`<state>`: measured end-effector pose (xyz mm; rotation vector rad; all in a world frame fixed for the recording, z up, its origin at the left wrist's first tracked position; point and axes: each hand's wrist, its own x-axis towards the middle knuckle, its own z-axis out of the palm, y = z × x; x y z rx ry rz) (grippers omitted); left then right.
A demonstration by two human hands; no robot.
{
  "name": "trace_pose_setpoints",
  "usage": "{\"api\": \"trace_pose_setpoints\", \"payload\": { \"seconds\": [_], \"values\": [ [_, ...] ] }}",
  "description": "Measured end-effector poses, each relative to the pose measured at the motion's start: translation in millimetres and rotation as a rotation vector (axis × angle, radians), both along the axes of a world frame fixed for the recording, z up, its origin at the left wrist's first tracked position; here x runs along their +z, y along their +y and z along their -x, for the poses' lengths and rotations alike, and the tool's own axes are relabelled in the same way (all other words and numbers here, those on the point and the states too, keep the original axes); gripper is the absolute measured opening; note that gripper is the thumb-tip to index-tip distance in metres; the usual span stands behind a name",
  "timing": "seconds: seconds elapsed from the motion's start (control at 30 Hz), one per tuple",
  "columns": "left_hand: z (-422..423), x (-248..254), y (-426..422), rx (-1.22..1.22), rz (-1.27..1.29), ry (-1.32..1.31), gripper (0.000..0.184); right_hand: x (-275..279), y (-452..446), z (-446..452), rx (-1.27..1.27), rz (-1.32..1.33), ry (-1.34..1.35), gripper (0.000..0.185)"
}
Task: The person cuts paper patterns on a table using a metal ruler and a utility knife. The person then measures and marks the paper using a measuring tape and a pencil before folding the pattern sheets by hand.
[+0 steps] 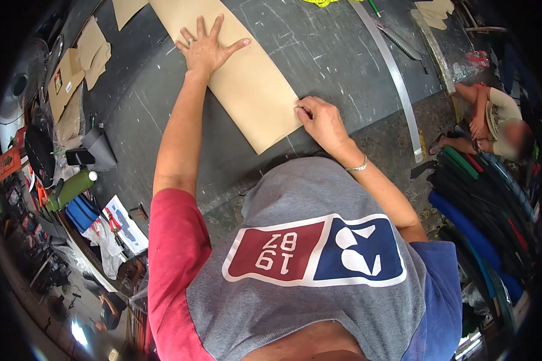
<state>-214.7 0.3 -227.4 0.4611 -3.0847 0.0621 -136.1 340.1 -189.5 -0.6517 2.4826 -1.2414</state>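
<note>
A long strip of tan paper or card [256, 90] lies slantwise on the dark worktable, its near end close to my body. My left hand [206, 51] presses flat on its upper part with fingers and thumb spread. At the strip's right edge, near the closer corner, my right hand [320, 120] is closed in a pinch on the paper. Whether the fingertips also hold some small thing is hidden.
A long metal ruler [397, 78] and a box cutter [398, 42] lie to the right. A yellow measuring tape [320, 2] is at the far edge. Tan pattern pieces [92, 51] lie at left, near a phone [79, 157]. Another person [494, 114] sits at right by fabric rolls [482, 222].
</note>
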Motion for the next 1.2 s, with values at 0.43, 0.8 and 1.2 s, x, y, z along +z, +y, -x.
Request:
{"api": "trace_pose_setpoints", "payload": {
  "seconds": [0.43, 0.8, 1.2],
  "values": [
    [2, -7, -2, 0.012, -0.001, 0.022, 0.119, 0, -1, 2, -0.021, -0.005, -0.037, 0.01],
    [2, -3, 1, 0.02, -0.009, 0.023, 0.119, 0, -2, 2, -0.022, -0.003, -0.033, 0.01],
    [1, -5, 0, 0.009, -0.031, 0.035, 0.119, -5, 0, 2, -0.019, -0.002, -0.011, 0.011]
  ]
}}
